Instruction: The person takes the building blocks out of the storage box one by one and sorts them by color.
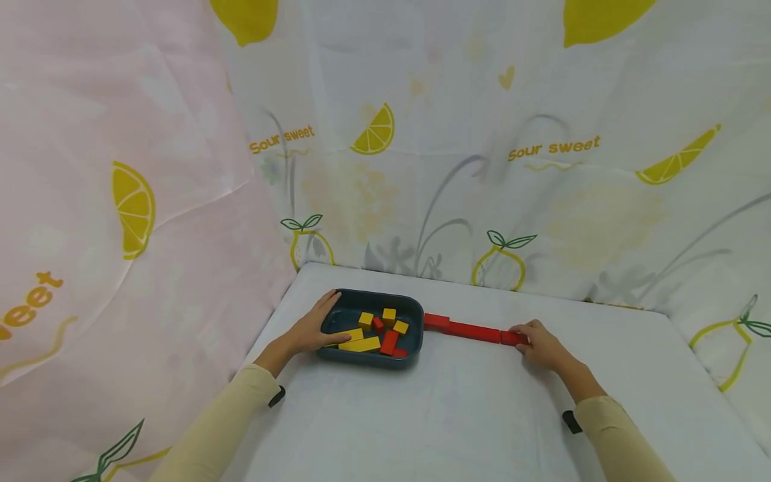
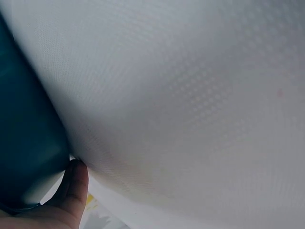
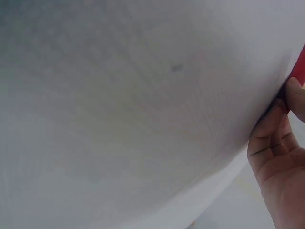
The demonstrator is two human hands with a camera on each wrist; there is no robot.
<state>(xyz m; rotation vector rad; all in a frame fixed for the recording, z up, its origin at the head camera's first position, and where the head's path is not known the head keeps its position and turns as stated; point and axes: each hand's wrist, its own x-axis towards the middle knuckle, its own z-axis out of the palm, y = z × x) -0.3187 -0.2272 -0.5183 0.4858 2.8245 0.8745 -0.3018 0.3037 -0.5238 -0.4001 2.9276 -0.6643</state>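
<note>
A dark teal rectangular dish (image 1: pixel 415 304) stands on the white-covered table, holding several yellow blocks (image 1: pixel 360 345) and red blocks (image 1: pixel 388 342). My left hand (image 1: pixel 310 329) grips the dish's left end, the thumb reaching over its inside; part of that hand shows by the dish wall (image 2: pixel 28 124) in the left wrist view. From the dish's right side a row of red blocks (image 1: pixel 474 332) runs rightward, end to end. At its far right end, my right hand (image 1: pixel 540 345) pinches the last red block (image 1: pixel 510 338) between thumb and fingers. The right wrist view shows only a sliver of red.
White cloth covers the table (image 1: pixel 470 408). A lemon-printed curtain (image 1: pixel 421 187) hangs along the back edge, and a pinkish curtain (image 1: pixel 181 281) closes off the left side. Dark wrist bands (image 1: pixel 571 422) show under the sleeves.
</note>
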